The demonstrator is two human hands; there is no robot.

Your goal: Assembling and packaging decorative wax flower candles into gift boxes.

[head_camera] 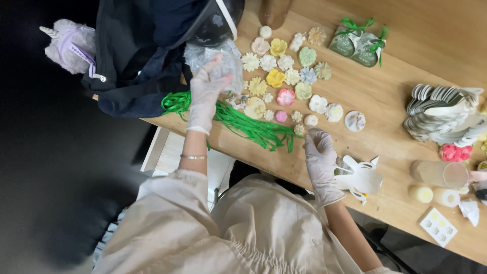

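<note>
Wooden table (406,66) carries scattered flower-shaped pieces (284,76) and a bundle of green ribbon (243,122). Left hand (208,96), gloved, fingers closed around a clear plastic bag (225,66) raised over the table's left end. Right hand (319,157), gloved, fingers loosely extended, fingertips reaching a small cream piece (310,120), empty.

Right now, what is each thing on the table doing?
left hand, gloved: holding a clear bag
right hand, gloved: touching a small white flower
green ribbons: loose, spread out
white cutout: lying flat
two green packs: tied with bows
clear cup: tipped over
</note>
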